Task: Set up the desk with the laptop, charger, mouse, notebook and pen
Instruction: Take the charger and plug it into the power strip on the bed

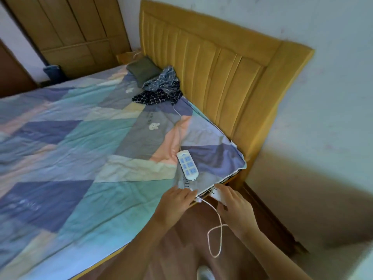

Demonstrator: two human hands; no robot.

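At the lower right of the frame we are gripping the white charger (217,194) in our right hand (234,207) and pinching its cord (219,217) with our left hand (177,201), the power strip (187,165) lying just above, long axis running up-left.

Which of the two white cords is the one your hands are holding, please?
The looped cord hanging off the bed corner; the other cord lies across the quilt from the power strip.

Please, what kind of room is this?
Most likely a bedroom. A bed with a yellow padded headboard fills the view, a patchwork quilt covers it, and crumpled clothes lie near the headboard.
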